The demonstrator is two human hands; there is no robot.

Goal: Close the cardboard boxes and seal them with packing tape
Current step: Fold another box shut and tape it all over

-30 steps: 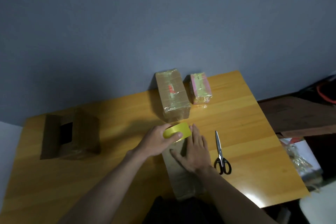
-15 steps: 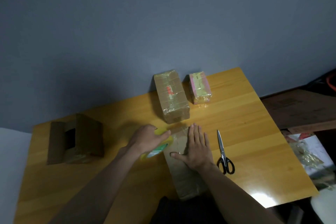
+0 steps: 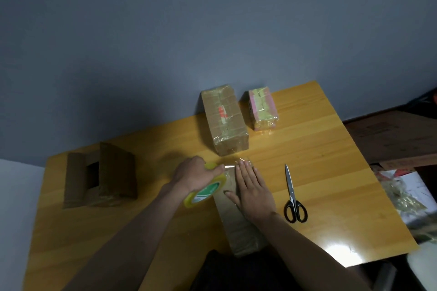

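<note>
- Left hand [image 3: 192, 173] bare: no glove, ring or watch to be seen.
- Right hand [image 3: 251, 188] bare too, with short nails showing on the fingers [image 3: 243, 170].
- Both forearms are uncovered from the wrists down to the lower edge of the frame; no sleeve shows on either.
- Dark clothing [image 3: 236, 271] at the bottom centre of the frame, between the forearms; too dim to tell its kind or any marking.
</note>
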